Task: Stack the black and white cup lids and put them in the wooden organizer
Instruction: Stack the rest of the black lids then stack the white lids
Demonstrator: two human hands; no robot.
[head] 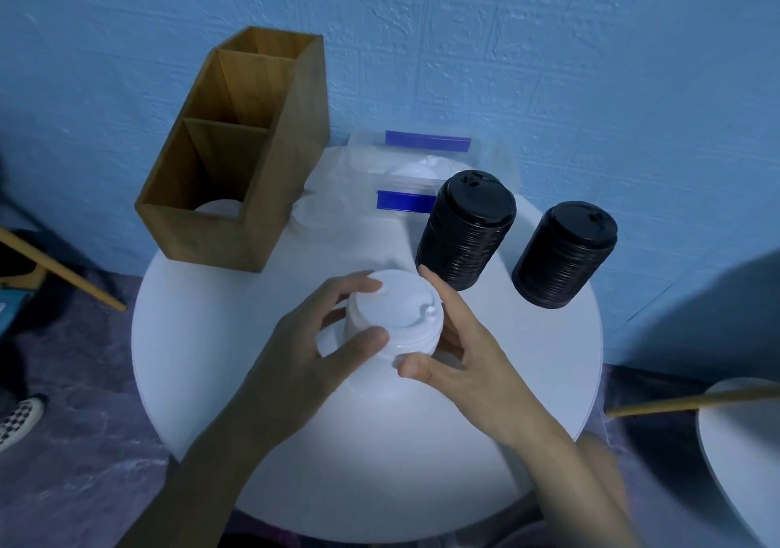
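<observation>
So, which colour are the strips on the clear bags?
Blue; the strips show best in the head view.

A round white table [548,336] stands before a textured blue wall [548,41].

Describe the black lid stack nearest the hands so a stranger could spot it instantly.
On the round white table, two black lid stacks stand right of the wooden organizer. The left stack sits just beyond the right hand, which holds white lids. Unlike its twin near the table's right edge, it stands in front of the blue-striped plastic bags.
</observation>
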